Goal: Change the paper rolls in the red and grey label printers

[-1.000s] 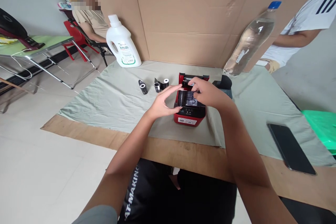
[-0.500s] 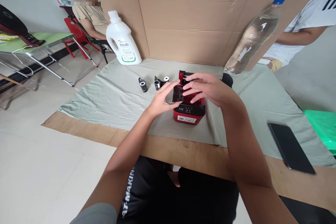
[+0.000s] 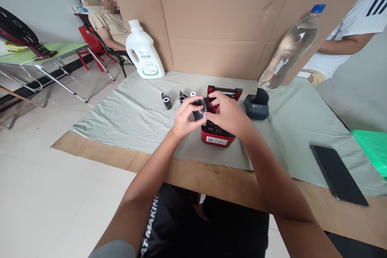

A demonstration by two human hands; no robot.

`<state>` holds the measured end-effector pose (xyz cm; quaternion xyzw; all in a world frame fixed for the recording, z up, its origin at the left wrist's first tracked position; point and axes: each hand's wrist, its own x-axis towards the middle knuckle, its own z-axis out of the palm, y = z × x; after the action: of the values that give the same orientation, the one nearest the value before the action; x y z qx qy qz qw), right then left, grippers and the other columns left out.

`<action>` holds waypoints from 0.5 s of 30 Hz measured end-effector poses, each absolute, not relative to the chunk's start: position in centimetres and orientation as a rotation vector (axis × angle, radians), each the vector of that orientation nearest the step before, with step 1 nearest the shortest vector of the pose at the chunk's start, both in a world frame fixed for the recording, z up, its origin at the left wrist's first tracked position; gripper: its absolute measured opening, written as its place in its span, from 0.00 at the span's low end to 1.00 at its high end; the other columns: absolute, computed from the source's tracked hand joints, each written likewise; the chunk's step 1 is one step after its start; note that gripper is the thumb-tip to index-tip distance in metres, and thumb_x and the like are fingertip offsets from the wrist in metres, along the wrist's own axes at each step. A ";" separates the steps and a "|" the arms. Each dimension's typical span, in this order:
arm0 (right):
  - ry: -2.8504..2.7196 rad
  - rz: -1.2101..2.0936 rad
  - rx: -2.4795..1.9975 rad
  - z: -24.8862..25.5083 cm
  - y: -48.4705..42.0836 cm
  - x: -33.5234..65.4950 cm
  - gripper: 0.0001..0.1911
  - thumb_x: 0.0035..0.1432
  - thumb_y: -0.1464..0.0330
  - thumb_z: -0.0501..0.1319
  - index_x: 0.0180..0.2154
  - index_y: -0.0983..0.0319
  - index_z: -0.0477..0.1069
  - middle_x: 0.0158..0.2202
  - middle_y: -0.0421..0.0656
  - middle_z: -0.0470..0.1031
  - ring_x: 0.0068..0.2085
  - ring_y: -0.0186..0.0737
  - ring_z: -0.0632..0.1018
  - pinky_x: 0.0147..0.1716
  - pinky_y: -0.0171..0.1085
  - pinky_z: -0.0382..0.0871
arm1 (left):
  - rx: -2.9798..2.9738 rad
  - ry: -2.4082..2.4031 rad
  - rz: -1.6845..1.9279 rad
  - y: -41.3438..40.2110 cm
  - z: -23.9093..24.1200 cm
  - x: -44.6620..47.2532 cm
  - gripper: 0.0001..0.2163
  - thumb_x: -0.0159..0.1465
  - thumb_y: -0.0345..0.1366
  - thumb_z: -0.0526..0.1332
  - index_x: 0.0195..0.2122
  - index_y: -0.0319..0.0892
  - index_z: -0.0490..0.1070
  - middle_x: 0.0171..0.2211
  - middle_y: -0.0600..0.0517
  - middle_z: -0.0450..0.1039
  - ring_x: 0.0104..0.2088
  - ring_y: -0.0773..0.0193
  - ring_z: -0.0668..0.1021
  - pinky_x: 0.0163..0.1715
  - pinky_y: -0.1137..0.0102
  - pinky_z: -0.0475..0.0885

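Both hands meet just above the red printer, which sits near the middle of the bench on a pale green cloth. The left hand pinches a small black roll between thumb and fingers, and the right hand closes its fingertips on the roll's other end, so the roll hangs between the two hands, over the printer's left front corner and clear of the cloth. The printer's lid stands open at its far side, toward 12 o'clock. At about 10 o'clock from the printer, two more small rolls lie near each other on the cloth, the second close to the left hand. At 2 o'clock from the printer sits a dark grey printer, just beside it but apart. Farther off at 10 o'clock a white jug stands against a cardboard screen, and at 1 o'clock a clear bottle with a blue cap leans against that screen. A black phone lies flat at 4 o'clock, well apart from the hands. One person sits on a red chair beyond the screen's left end, and another person's arm shows past its right end.
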<state>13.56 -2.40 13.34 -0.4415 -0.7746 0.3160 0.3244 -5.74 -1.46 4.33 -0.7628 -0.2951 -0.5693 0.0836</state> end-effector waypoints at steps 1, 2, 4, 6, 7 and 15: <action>-2.061 0.837 -1.151 13.2 -2.5 13.4 0.20 0.55 0.72 0.65 0.51 0.59 0.71 0.40 0.43 0.81 0.36 0.41 0.79 0.36 0.40 0.72 | -2.273 -0.907 -1.705 -1.4 4.3 -5.8 0.15 0.66 0.43 0.71 0.49 0.47 0.71 0.58 0.42 0.76 0.58 0.52 0.80 0.56 0.53 0.79; -2.073 0.845 -1.143 13.1 -2.5 13.3 0.21 0.55 0.72 0.65 0.52 0.59 0.71 0.40 0.42 0.81 0.36 0.42 0.79 0.36 0.40 0.72 | -2.275 -0.931 -1.706 -1.3 4.3 -5.9 0.15 0.66 0.44 0.71 0.49 0.47 0.71 0.58 0.42 0.75 0.58 0.52 0.80 0.57 0.52 0.78; -2.036 0.828 -1.139 12.8 -2.3 13.1 0.20 0.56 0.73 0.64 0.51 0.59 0.70 0.38 0.42 0.80 0.36 0.42 0.80 0.36 0.40 0.72 | -2.269 -0.961 -1.691 -1.3 4.4 -6.0 0.16 0.66 0.47 0.70 0.50 0.47 0.73 0.61 0.41 0.73 0.60 0.50 0.78 0.58 0.51 0.77; -1.980 0.763 -1.141 12.5 -2.0 13.0 0.19 0.56 0.74 0.63 0.50 0.59 0.69 0.39 0.42 0.80 0.37 0.44 0.80 0.38 0.41 0.73 | -2.208 -0.999 -1.671 -1.3 4.5 -6.1 0.18 0.66 0.51 0.69 0.51 0.47 0.76 0.61 0.41 0.72 0.61 0.49 0.76 0.58 0.51 0.76; -1.954 0.720 -1.137 12.4 -1.9 12.9 0.18 0.56 0.74 0.63 0.50 0.59 0.68 0.40 0.43 0.80 0.37 0.44 0.80 0.39 0.42 0.73 | -2.163 -1.024 -1.670 -1.4 4.6 -6.1 0.18 0.66 0.51 0.68 0.51 0.47 0.78 0.59 0.42 0.74 0.60 0.49 0.77 0.57 0.52 0.76; -2.025 0.430 -1.013 10.8 -2.5 11.1 0.12 0.59 0.75 0.60 0.44 0.58 0.64 0.45 0.48 0.74 0.38 0.44 0.76 0.39 0.43 0.72 | -2.086 -1.289 -2.047 -1.3 4.6 -5.0 0.16 0.68 0.52 0.66 0.41 0.44 0.82 0.36 0.50 0.81 0.35 0.62 0.80 0.38 0.65 0.77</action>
<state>11.10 -2.48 10.83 -0.4016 -0.8029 0.1705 0.4062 -5.00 -1.32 4.58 -0.6529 -0.4034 -0.6406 -0.0261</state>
